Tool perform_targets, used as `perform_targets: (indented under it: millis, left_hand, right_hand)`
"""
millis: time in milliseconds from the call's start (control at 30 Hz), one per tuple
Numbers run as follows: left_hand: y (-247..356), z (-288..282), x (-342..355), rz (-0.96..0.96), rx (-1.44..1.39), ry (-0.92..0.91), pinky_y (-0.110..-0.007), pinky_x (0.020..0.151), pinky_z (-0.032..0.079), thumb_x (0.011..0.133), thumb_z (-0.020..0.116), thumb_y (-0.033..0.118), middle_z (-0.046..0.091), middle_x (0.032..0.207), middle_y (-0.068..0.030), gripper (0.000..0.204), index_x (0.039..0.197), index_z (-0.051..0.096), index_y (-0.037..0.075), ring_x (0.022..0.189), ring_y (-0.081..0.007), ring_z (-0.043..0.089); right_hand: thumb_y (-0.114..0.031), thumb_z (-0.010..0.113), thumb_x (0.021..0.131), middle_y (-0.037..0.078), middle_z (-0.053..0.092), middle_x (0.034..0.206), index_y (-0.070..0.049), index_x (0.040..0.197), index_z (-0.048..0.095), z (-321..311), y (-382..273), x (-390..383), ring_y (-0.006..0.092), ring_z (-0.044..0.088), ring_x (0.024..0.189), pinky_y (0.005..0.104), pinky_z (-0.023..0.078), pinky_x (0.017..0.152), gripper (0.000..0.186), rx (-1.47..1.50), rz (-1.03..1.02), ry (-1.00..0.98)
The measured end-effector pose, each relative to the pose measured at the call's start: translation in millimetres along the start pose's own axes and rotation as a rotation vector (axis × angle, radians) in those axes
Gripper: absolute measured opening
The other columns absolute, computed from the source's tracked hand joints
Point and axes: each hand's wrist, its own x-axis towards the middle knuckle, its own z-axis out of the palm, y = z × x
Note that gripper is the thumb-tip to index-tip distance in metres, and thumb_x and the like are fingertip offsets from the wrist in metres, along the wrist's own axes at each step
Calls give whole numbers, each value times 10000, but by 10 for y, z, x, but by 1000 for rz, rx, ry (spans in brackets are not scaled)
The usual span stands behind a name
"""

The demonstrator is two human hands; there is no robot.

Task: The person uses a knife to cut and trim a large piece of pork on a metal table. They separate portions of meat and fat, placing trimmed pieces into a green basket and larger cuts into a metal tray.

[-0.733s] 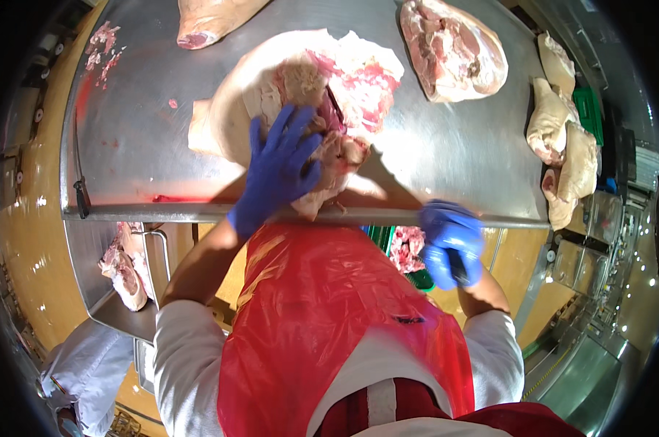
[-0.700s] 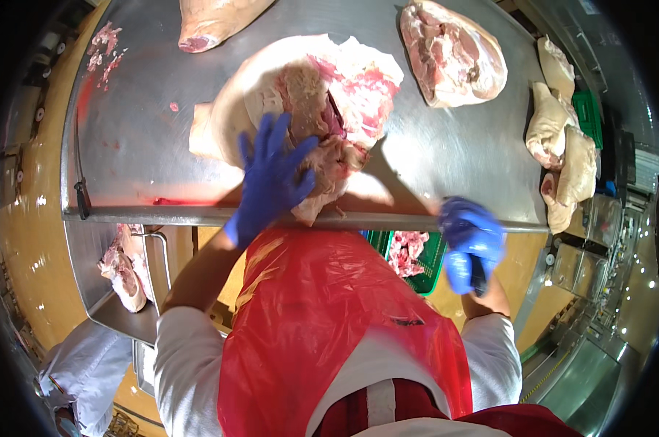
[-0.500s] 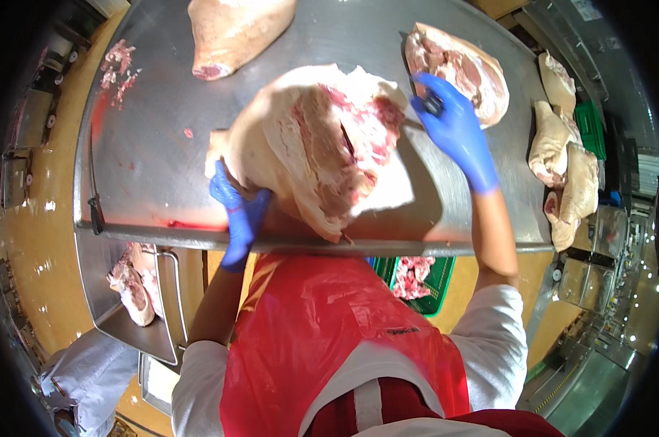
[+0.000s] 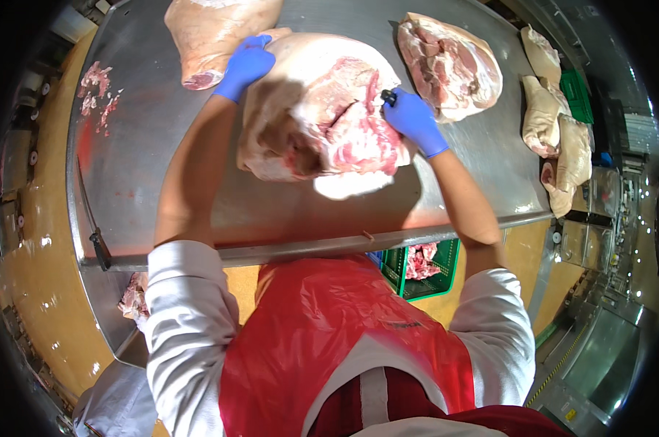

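Note:
A large skin-on pork leg lies on the steel table in front of me, its cut red face with pale fat turned toward me. My left hand, in a blue glove, is closed around the shank end at its far left. My right hand, also gloved in blue, is wrapped round a black-handled knife against the leg's right side. Only the handle's end shows; the blade is hidden. Just beyond my left hand lies another pork leg. A trimmed pork piece rests to the right.
A dark-handled knife lies along the table's left edge, near meat scraps. Several pork hocks sit at the right edge beside a green crate. Below the front edge stands a green crate with trimmings. A person's pale sleeve shows lower left.
The pork leg has turned, its shank swinging from the near left to the far left, with my left hand on it. My right hand has come in from the right to the leg's side.

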Motion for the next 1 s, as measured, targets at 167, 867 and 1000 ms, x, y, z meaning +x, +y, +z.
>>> perform_targets:
  millis: [167, 867, 1000]
  left_hand:
    - [2144, 253, -1140, 485, 295, -60, -429, 816, 511, 813, 692, 365, 703, 1003, -167, 289, 949, 682, 111, 939, -320, 676]
    - [1926, 719, -1883, 73, 146, 304, -505, 768, 523, 742, 728, 162, 662, 968, -147, 385, 1106, 628, 89, 885, -395, 639]
    - [2050, 721, -1848, 98, 215, 299, -491, 813, 495, 713, 743, 186, 622, 1003, -110, 437, 1127, 627, 108, 947, -351, 598]
  right_hand:
    - [-327, 618, 905, 240, 712, 899, -48, 1054, 653, 106, 431, -286, 433, 696, 863, 538, 544, 784, 318, 60, 42, 102]
    - [-278, 706, 946, 151, 638, 795, 7, 955, 629, -1797, 214, -1305, 265, 667, 749, 368, 514, 705, 296, 485, -347, 309]
    - [-104, 726, 944, -13, 649, 846, -42, 968, 637, -2387, -14, -1455, 47, 603, 745, 226, 492, 654, 111, 976, -613, 516]
